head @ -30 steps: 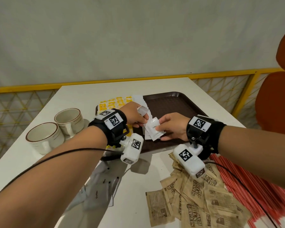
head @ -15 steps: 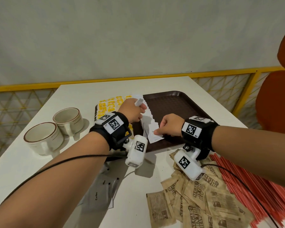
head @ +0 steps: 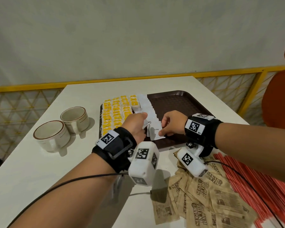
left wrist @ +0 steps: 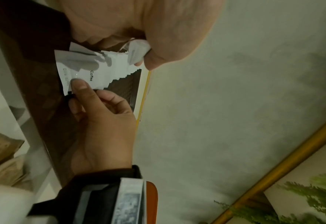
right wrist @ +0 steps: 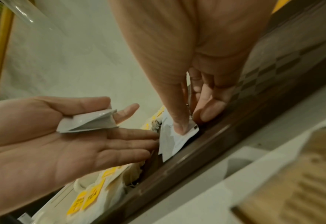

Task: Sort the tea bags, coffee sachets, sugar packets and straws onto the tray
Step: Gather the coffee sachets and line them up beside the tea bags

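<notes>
A brown tray (head: 176,102) holds rows of yellow-labelled tea bags (head: 115,111) on its left and an overlapping row of white coffee sachets (head: 148,109) down its middle. My right hand (head: 163,130) pinches the nearest coffee sachet (head: 155,133) at its corner, thumb (left wrist: 79,86) on top, with the sachet lying at the near end of the row. My left hand (head: 144,118) hovers just left of it and grips a few more white sachets (right wrist: 87,121) between thumb and forefinger, its other fingers straight. Brown sugar packets (head: 204,203) and red straws (head: 262,186) lie on the table.
Two empty cups (head: 51,135) (head: 74,117) stand on the white table left of the tray. The tray's right half is bare. A yellow railing (head: 250,96) runs behind the table, and an orange chair (head: 280,99) stands at the right.
My right hand has brought the coffee sachet down from between the hands and laid it at the near end of the row. My left hand stays close by with its sachets.
</notes>
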The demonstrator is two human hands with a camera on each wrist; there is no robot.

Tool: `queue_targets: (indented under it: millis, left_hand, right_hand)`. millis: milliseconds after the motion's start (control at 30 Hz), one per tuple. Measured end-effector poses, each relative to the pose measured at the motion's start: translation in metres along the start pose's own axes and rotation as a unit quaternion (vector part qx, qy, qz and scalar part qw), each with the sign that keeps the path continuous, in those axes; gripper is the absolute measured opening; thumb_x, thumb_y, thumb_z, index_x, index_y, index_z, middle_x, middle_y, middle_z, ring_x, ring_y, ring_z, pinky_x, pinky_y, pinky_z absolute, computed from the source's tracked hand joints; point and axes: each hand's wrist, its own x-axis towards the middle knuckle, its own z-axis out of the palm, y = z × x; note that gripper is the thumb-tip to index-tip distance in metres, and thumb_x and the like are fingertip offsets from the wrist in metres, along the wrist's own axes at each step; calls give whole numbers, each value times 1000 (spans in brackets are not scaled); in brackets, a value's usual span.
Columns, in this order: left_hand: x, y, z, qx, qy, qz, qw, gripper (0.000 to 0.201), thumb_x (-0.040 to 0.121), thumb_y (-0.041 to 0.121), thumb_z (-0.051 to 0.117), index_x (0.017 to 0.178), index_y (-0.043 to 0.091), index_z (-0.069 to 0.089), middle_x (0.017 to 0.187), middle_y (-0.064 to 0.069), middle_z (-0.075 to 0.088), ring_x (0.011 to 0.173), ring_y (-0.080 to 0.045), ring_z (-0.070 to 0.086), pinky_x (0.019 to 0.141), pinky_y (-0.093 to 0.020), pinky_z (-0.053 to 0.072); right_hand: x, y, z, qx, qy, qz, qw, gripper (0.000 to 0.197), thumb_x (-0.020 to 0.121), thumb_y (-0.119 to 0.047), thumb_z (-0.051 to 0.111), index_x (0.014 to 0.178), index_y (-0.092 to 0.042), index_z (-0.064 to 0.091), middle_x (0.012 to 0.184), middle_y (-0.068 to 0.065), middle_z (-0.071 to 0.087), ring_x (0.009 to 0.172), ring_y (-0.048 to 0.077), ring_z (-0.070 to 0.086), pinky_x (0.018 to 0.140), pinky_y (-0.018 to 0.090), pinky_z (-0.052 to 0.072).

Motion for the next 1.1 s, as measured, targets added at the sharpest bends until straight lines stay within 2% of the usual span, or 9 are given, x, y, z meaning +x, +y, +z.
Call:
queue_targets:
  millis: [167,333,467,633,800,867,967,1033,1100]
  left_hand:
    - [0,-3,0,5,-18,-16,1000,52,101,18,44,149,13,24,155,-16,22,139,-38,26,111,-44,24]
    - [0,-2,-2,0,-37,-43,998,55,101,18,43,151,14,20,155,-20,20,138,-41,26,107,-45,29]
    - [2,-2,-3,3,-32,-39,999,57,100,19,45,150,12,18,155,-20,18,142,-39,18,114,-47,18]
    - [5,-3,-5,-5,-11,-17,1000,54,100,18,45,149,14,25,156,-13,21,144,-32,17,115,-44,17]
    - [6,-9,-6,-13,-22,-26,999,49,100,18,44,147,14,30,153,-11,29,142,-32,25,115,-44,18]
    - [7,-8,-7,-17,-18,-20,999,48,100,17,44,147,13,32,153,-12,30,141,-31,26,115,-42,19]
    - [8,-3,-9,-29,-20,-18,999,33,100,18,44,131,9,48,145,-13,40,138,-29,32,112,-37,22]
    - [9,0,-9,-33,-25,-23,999,23,101,23,42,111,8,56,134,-15,47,126,-26,44,105,-33,27]
    - [9,2,-8,-43,-24,-20,999,27,101,27,40,112,8,55,138,-21,42,131,-28,39,107,-34,27]
  right_hand:
    - [0,0,0,17,1,0,1000,25,72,-3,81,78,-7,57,66,6,61,48,10,59,45,15,45]
    - [-1,1,-2,36,6,2,999,23,72,-1,80,80,-6,59,69,8,62,56,14,63,50,18,51]
    - [-1,2,-3,47,8,-7,999,22,72,2,79,80,-5,60,69,9,63,60,19,66,54,21,54]
    - [-3,3,-3,34,16,-11,999,23,70,2,80,82,-5,61,73,8,64,64,20,67,62,27,58]
    - [-5,-1,-1,-1,33,-11,999,25,71,-2,81,88,-5,64,71,0,61,56,6,59,44,9,42]
    - [-2,0,-1,19,30,-6,999,23,71,-2,80,85,-6,62,73,3,63,60,11,63,51,14,50]
    - [4,3,0,86,51,5,995,18,77,-1,75,81,-8,59,81,9,64,79,24,68,75,36,60]
    - [7,3,3,123,70,17,990,16,82,1,68,92,-8,60,99,12,62,96,27,65,85,42,57]
    - [8,1,9,139,66,26,988,33,85,4,62,115,-8,58,119,12,58,111,26,59,95,42,51]
